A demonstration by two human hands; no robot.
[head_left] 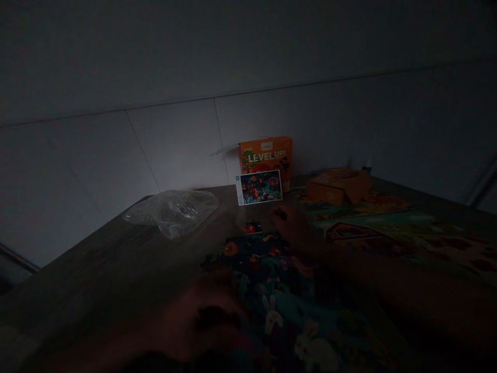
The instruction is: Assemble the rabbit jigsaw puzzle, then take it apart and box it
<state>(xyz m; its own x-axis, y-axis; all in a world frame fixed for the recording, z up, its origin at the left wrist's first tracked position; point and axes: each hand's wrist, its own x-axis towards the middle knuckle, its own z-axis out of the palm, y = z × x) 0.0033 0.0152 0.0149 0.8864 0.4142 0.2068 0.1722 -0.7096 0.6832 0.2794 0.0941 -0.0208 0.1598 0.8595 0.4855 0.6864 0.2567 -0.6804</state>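
Observation:
A dark blue-green jigsaw puzzle with white rabbits on it lies on the table in front of me. My left hand is over its left edge, smeared by motion and dim, so its fingers do not show clearly. Beyond the puzzle's far edge, my right hand has its fingers curled together; whatever is in them, if anything, is hidden. Just left of it, a puzzle piece with a red patch lies on the table. A picture card with a similar scene leans upright behind.
An orange box marked "LEVEL UP!" stands against the wall, its flap out to the left. Crumpled clear plastic lies at the back left. Another orange box and colourful puzzle sheets are on the right. The light is very dim.

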